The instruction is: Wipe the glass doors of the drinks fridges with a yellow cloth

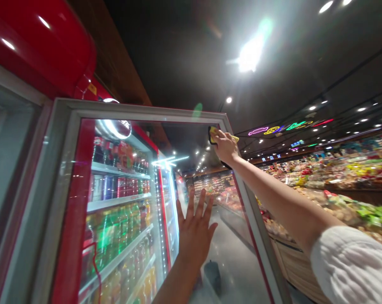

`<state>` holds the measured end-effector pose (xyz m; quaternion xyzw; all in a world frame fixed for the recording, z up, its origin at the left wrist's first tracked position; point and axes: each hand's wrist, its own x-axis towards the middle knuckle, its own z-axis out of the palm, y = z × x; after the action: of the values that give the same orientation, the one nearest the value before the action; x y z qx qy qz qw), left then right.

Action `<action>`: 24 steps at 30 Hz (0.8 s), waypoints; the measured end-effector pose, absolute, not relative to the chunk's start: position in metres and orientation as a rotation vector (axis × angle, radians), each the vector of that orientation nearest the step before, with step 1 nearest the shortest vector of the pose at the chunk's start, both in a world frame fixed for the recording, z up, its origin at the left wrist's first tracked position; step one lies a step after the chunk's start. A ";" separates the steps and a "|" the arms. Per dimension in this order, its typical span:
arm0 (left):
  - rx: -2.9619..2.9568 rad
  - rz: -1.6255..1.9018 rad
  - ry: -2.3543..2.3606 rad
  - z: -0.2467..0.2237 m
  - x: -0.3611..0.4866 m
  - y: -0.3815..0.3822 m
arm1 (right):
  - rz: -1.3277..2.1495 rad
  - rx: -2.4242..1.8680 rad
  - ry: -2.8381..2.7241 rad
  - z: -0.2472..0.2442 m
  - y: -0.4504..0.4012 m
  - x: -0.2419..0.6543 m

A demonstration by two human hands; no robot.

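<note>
The glass door of a red drinks fridge stands open before me, in a grey frame with a red inner border. My right hand is closed around a yellow cloth with a dark edge, pressed to the glass at the door's upper far corner. Lower down, my left hand is spread with fingers apart, its palm toward the glass and seemingly resting on it. Bottles and cans on shelves show through or in the glass.
At the upper left bulges the fridge's red top. Produce displays line the right side, beyond the door's edge. Ceiling lights and coloured neon signs hang overhead. A dark grey object appears low in the glass.
</note>
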<state>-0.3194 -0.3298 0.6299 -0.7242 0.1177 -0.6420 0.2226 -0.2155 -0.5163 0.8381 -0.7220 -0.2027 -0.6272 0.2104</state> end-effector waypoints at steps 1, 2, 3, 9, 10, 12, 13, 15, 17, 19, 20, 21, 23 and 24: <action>-1.998 -1.770 0.322 0.629 -0.318 -0.330 | -1.695 -1.976 -0.469 0.850 -0.513 -0.215; -1.997 -1.765 0.317 0.629 -0.318 -0.330 | -1.656 -1.946 -0.406 0.861 -0.505 -0.217; -1.999 -1.756 0.313 0.629 -0.317 -0.330 | -1.637 -1.924 -0.394 0.871 -0.495 -0.221; -2.021 -1.717 0.277 0.639 -0.337 -0.315 | -1.823 -1.838 -1.042 0.838 -0.455 -0.245; -2.018 -1.720 0.264 0.645 -0.344 -0.307 | -1.836 -1.827 -1.107 0.826 -0.459 -0.243; -2.000 -1.733 0.236 0.666 -0.359 -0.288 | -1.836 -1.795 -1.062 0.815 -0.472 -0.233; -1.988 -1.740 0.224 0.679 -0.366 -0.278 | -1.818 -1.765 -0.989 0.817 -0.477 -0.228; -1.970 -1.752 0.196 0.710 -0.378 -0.257 | -1.750 -1.704 -0.809 0.835 -0.475 -0.222; -1.955 -1.765 0.163 0.742 -0.387 -0.240 | -1.687 -1.667 -0.686 0.860 -0.458 -0.226; -1.942 -1.792 0.124 0.768 -0.391 -0.228 | -1.681 -1.669 -0.717 0.876 -0.434 -0.238; -1.939 -1.801 0.110 0.777 -0.392 -0.224 | -1.699 -1.673 -0.795 0.878 -0.423 -0.245; -1.937 -1.804 0.103 0.783 -0.392 -0.221 | -1.727 -1.673 -0.903 0.875 -0.415 -0.251; -1.936 -1.803 0.110 0.788 -0.392 -0.217 | -1.786 -1.646 -1.143 0.861 -0.413 -0.255; -1.934 -1.807 0.118 0.788 -0.392 -0.216 | -1.808 -1.622 -1.226 0.853 -0.418 -0.254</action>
<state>-0.3916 -0.2160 0.7881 -0.7079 0.0434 -0.6615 0.2438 -0.2538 -0.4185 0.8526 -0.5829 -0.4406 -0.6500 0.2089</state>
